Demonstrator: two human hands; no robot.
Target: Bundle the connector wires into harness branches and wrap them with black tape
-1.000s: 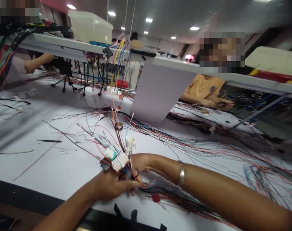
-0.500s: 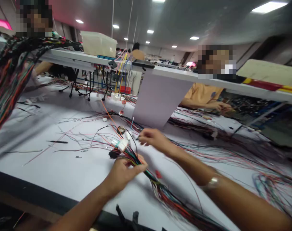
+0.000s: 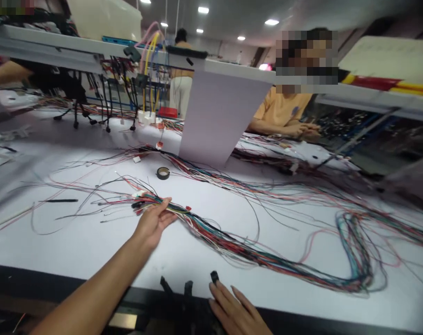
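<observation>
A long bundle of coloured wires (image 3: pixel 232 244) lies across the white table (image 3: pixel 92 242), running from the left middle to a loop at the right. My left hand (image 3: pixel 153 222) rests on the bundle's left end, fingers curled loosely over the wires near small connectors (image 3: pixel 138 195). My right hand (image 3: pixel 234 311) lies at the table's near edge, fingers stretched out flat and holding nothing.
A roll of black tape (image 3: pixel 163 173) sits mid-table. Loose wires spread all over the surface. A white upright panel (image 3: pixel 214 116) and a shelf rail with hanging cables (image 3: pixel 106 93) stand behind. Another person in a yellow shirt (image 3: pixel 284 109) works across the table.
The bundle has been laid down flat on the table. My right hand has pulled back from the wires to the near edge. My left hand has moved forward and left along the bundle.
</observation>
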